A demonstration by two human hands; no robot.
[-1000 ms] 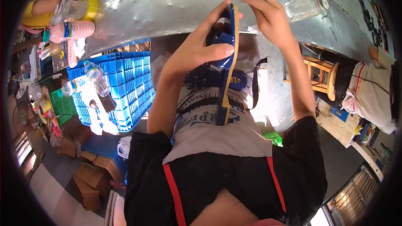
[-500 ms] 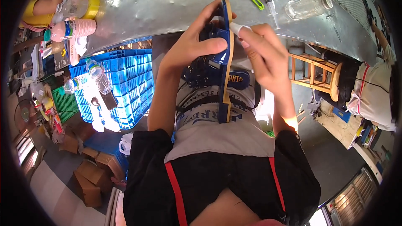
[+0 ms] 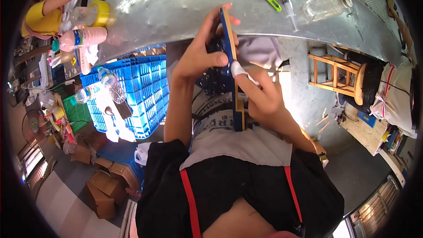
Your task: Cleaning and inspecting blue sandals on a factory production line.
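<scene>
Sandal [image 3: 235, 92], blue w/ tan sole edge, is held edge-on above the grey apron [image 3: 238, 150] by the L hand [image 3: 203, 57], thumb laid on its blue side, other fingers reaching round behind, partly hidden. White cloth [image 3: 238, 68] is held over the R hand's [image 3: 265, 91] index fingertip & set against the tan edge, approx. midway along; remaining R fingers are curled, exact grip can't be told. Green cutter [image 3: 273, 2], syringe [image 3: 290, 16] & glass jar [image 3: 325, 7] are seen on the metal table [image 3: 176, 6] beyond.
</scene>
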